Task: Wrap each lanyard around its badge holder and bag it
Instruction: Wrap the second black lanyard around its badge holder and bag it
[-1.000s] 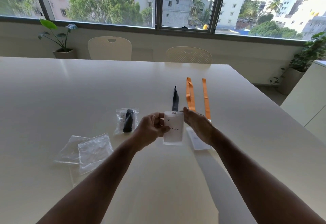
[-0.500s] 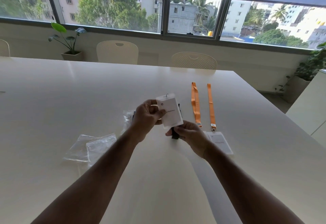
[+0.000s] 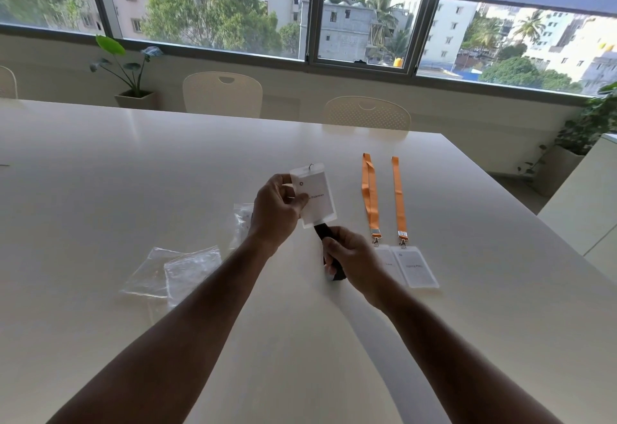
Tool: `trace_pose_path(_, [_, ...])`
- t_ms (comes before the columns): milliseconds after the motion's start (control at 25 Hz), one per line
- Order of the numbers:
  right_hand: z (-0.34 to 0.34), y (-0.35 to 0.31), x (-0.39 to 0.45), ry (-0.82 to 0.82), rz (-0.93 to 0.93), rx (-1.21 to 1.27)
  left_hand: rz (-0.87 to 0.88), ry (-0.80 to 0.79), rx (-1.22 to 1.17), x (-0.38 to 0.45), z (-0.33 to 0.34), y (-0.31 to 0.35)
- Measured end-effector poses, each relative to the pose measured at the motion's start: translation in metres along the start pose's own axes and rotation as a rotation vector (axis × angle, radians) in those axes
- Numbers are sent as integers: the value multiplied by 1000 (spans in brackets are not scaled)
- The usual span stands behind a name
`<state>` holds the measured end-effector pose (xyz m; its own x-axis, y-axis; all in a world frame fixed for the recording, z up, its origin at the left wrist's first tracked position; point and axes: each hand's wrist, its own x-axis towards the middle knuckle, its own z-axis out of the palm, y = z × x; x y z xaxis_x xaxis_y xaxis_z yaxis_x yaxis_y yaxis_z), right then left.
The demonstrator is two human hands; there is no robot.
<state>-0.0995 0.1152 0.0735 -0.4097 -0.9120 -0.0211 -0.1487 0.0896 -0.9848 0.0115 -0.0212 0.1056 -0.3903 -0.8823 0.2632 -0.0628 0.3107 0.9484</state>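
My left hand (image 3: pixel 277 208) holds a clear badge holder (image 3: pixel 315 194) upright above the table, its white card facing me. A black lanyard (image 3: pixel 329 246) runs from under the holder down into my right hand (image 3: pixel 350 256), which grips it just below the badge. Two orange lanyards (image 3: pixel 369 196) (image 3: pixel 399 198) lie flat to the right, each clipped to a badge holder (image 3: pixel 417 266); the nearer one is partly hidden by my right hand. Empty clear bags (image 3: pixel 173 271) lie at the left. A filled bag (image 3: pixel 242 220) shows partly behind my left wrist.
The white table (image 3: pixel 133 173) stretches wide on all sides. Two white chairs (image 3: pixel 222 94) (image 3: pixel 367 113) stand at its far edge under the windows. A potted plant (image 3: pixel 133 73) sits on the sill, another plant (image 3: pixel 581 129) at the right beside a white cabinet (image 3: pixel 587 196).
The badge holder went from flat near the table to raised and tilted. My right hand slid down from the badge's side along the black lanyard, pulling it down below the badge.
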Motion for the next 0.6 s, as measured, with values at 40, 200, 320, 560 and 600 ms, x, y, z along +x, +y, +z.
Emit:
trace_pose_path(40, [2,-3,-2,16,12,-9,12,0,28,-1,0,-1])
trace_pose_path(200, [6,-24,-13,30,4,56,83,-23,160,-6,1,-2])
trace_pose_path(320, [1,-43,-19,3,-72,86,126,-73,195,-11,1,-3])
trace_pose_path(560, [-13,-69,-8,24,-169,144,130,-128,190,-17,-3,-7])
trace_pose_path(600, [-15,-72,-6,31,-198,89,131,-142,193,-18,-3,-7])
